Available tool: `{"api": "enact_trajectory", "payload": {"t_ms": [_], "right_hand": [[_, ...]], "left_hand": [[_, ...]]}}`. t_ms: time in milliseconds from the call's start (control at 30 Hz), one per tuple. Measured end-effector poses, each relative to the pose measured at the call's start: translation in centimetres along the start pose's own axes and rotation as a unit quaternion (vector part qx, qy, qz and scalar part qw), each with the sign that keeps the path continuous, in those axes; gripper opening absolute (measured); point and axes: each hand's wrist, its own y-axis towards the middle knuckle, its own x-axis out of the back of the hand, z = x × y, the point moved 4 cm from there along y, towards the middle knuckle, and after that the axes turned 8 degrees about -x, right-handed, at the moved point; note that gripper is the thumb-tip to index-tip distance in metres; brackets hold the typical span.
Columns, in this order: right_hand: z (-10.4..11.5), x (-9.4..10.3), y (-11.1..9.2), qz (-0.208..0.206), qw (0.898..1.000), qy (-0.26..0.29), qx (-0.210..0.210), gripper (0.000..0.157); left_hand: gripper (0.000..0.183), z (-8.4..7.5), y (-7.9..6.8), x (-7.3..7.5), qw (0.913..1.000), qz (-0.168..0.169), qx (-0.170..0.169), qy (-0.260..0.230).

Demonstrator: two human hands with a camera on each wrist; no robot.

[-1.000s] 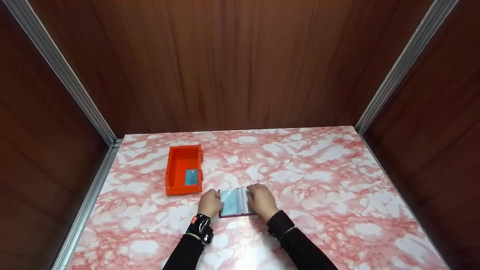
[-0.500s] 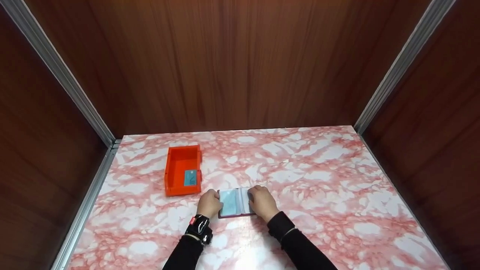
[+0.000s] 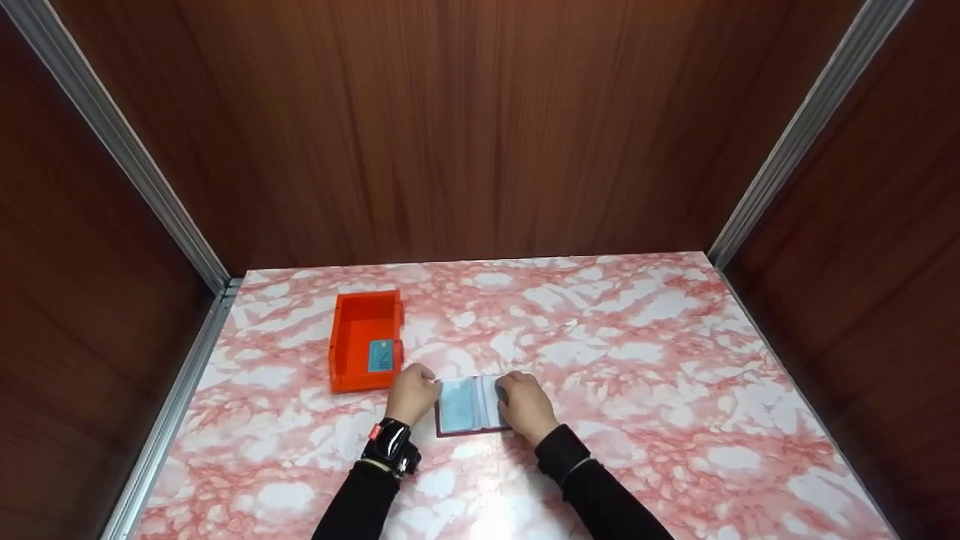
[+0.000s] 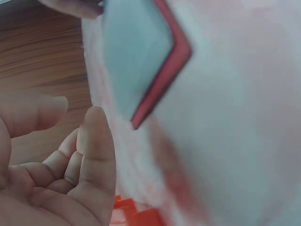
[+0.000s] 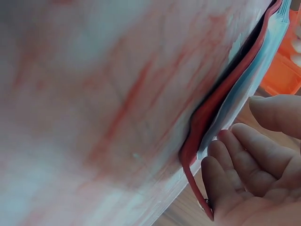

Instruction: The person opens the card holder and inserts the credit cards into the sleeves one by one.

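A card holder [image 3: 459,406] with a red cover and clear plastic sleeves lies open on the table. My left hand [image 3: 412,394] is just beyond its left edge; in the left wrist view the left hand's thumb and fingers [image 4: 96,141] are bent loosely, with a gap between them and nothing held. At the other side, my right hand [image 3: 526,405] grips the right part of the holder, its thumb over the sleeves. The right wrist view shows the right fingers [image 5: 221,165] at the red cover's edge, beside a thin red strap [image 5: 196,188].
An orange bin [image 3: 365,381] stands to the left, behind my left hand, with a teal card [image 3: 381,355] inside at its near right corner. Dark wood panels [image 3: 465,135] close off the back and both sides of the marbled table [image 3: 637,360].
My left hand has let go of the card holder's left edge and moved a little left and away from me, towards the bin. The right hand and the holder have barely moved.
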Motion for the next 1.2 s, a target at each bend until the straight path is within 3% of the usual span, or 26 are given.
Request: {"api": "enact_trajectory", "payload": {"t_ms": [167,300,567,833,1200], "right_hand": [[-0.1,0.0,0.0,0.001,1.000,0.000,-0.002,0.023],[-0.1,0.0,0.0,-0.001,1.000,0.001,-0.001,0.023],[-0.3,-0.1,0.0,0.004,1.000,0.005,-0.008,0.023],[-0.1,0.1,-0.1,0.001,1.000,0.006,-0.007,0.023],[-0.1,-0.1,0.0,-0.003,1.000,0.002,-0.008,0.021]], "left_hand": [[0.018,-1.1,1.2,2.4,0.9997,-0.018,0.001,-0.018],[0.022,-1.6,2.3,4.4,0.9991,-0.042,-0.001,-0.004],[0.022,-0.5,4.3,7.1,0.9951,-0.091,0.013,0.036],[0.024,1.4,5.3,7.9,0.9922,-0.096,0.052,0.060],[0.013,3.7,6.1,7.2,0.9864,-0.075,0.076,0.125]]}}
